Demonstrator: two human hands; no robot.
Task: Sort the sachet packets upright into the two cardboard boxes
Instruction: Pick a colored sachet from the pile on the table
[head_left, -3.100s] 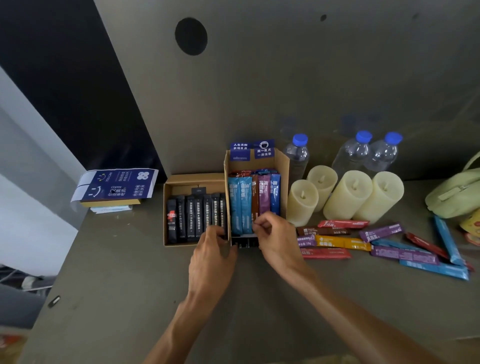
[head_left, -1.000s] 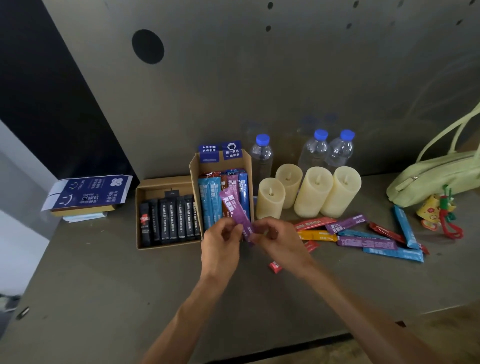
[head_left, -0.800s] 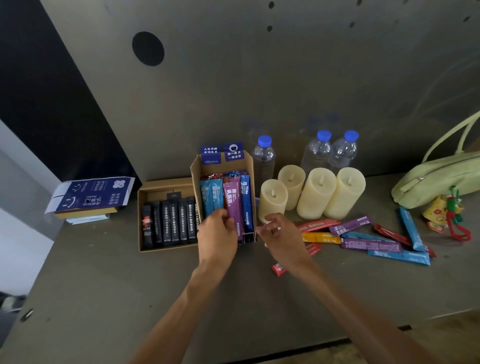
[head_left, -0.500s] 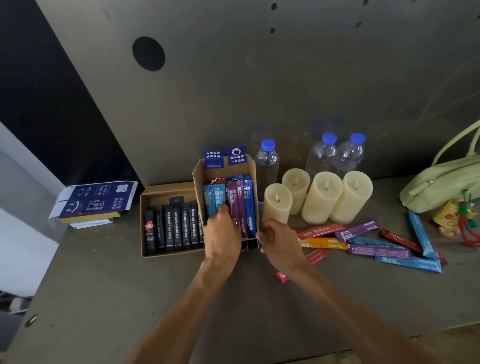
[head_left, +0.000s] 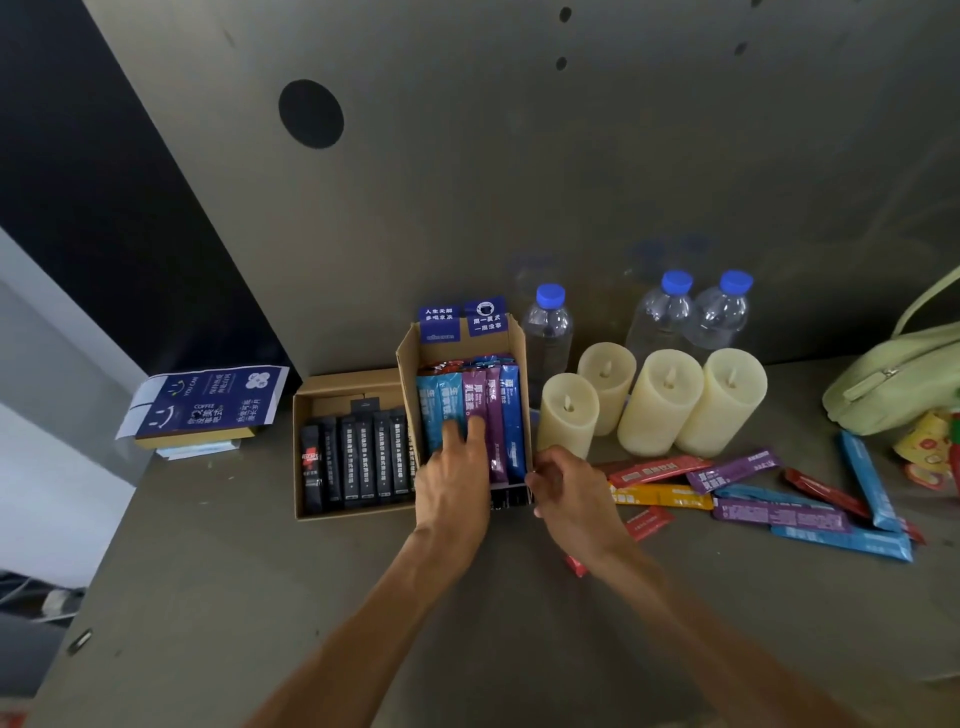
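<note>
One purple sachet (head_left: 475, 397) now upright in box (head_left: 408, 361); left hand (head_left: 454, 483) touching.

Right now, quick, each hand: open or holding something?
Left hand: open, pressing the upright sachets.
Right hand: curled by the taller box; grip cannot be told.

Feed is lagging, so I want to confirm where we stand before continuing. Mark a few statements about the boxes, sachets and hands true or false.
1. The left hand rests its fingers on the coloured sachets in the taller box. True.
2. The black sachets stand in the taller box. False: they stand in the low box to its left.
3. Several loose sachets lie on the table right of the boxes. True.
4. Three candles stand before the bottles. False: there are four.
</note>
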